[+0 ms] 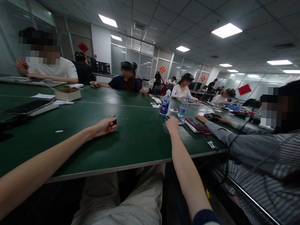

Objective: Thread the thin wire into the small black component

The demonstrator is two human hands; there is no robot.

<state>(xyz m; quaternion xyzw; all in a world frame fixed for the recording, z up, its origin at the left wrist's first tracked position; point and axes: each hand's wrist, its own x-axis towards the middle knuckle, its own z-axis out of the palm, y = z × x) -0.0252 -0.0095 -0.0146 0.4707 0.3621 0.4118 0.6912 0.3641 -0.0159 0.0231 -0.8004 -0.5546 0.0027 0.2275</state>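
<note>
My left hand (106,126) is closed around a small black object (115,120) just above the green table (135,135). Farther right, my right hand (172,124) reaches over the table beside a flat dark item (180,122), its fingers partly hidden by the back of the hand; whether it grips the item is unclear. Right behind it stand a blue-labelled bottle (165,103) and a clear water bottle (183,107). A phone with a red edge (196,124) lies on a white box to the right of that hand.
An open cardboard box (68,94) and a dark tablet (29,106) lie on the left. A person in a grey sleeve (220,132) sits close on my right, hands on the table. Others sit across. A small card (211,144) lies near the right edge.
</note>
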